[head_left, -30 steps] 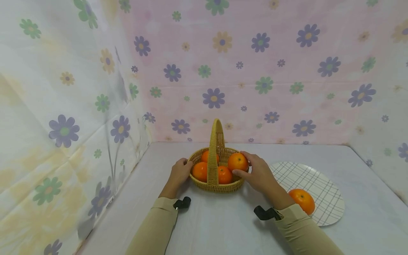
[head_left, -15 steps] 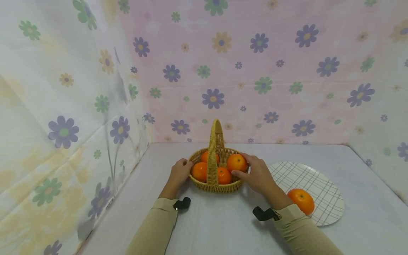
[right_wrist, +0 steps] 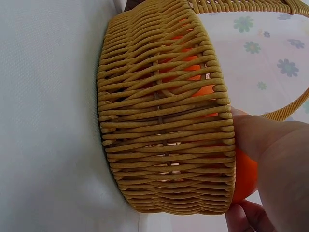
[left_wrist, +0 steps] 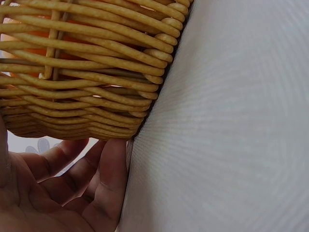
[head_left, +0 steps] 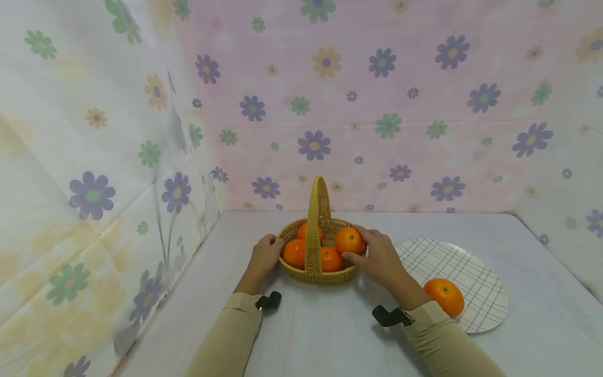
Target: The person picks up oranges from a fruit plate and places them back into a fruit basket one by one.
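Observation:
A yellow-brown wicker basket point(head_left: 325, 278) with a tall arched handle stands on the table and holds several oranges. At its left end, my left hand point(head_left: 265, 257) holds the rim; the left wrist view shows its fingers point(left_wrist: 113, 174) bent against the woven wall. My right hand point(head_left: 380, 257) reaches over the right rim and grips an orange point(head_left: 349, 241) between thumb and fingers, inside the basket. In the right wrist view, that orange point(right_wrist: 245, 176) shows between the rim and the hand. Another orange point(head_left: 331, 259) in the basket lies just left of the right thumb.
To the right lies an oval white plate point(head_left: 487, 293) with a dark grid pattern. One orange point(head_left: 444, 297) sits on its near left part, beside my right forearm. Flower-printed cloth point(head_left: 315, 104) hangs behind and along the sides of the white table point(head_left: 311, 335).
My right hand and its orange sit very slightly lower in the basket. The left hand and the basket have hardly moved.

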